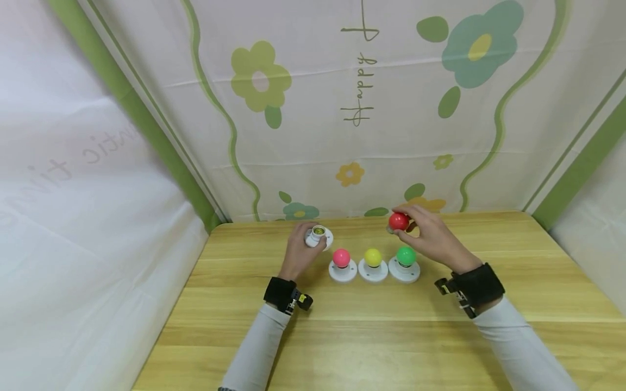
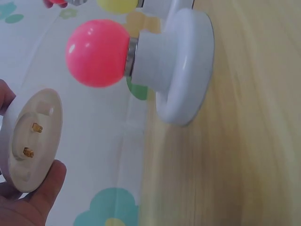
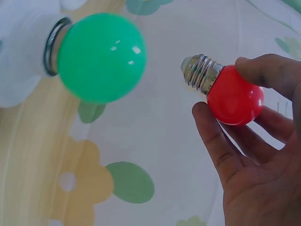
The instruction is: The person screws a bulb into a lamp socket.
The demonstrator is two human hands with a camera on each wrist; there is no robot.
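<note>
At the back left, my left hand (image 1: 302,251) grips a white lamp socket (image 1: 319,237) by its base, its threaded mouth facing up in the head view. The socket's underside (image 2: 38,141) with two brass terminals shows in the left wrist view, lifted off the table. My right hand (image 1: 430,233) holds a red bulb (image 1: 399,221) between thumb and fingers, above the table's back edge. Its bare metal screw cap (image 3: 201,73) points away from the palm in the right wrist view.
Between the hands, three white sockets stand in a row on the wooden table (image 1: 342,347), carrying a pink bulb (image 1: 341,258), a yellow bulb (image 1: 373,258) and a green bulb (image 1: 406,256). A flower-patterned curtain (image 1: 303,136) hangs behind the table.
</note>
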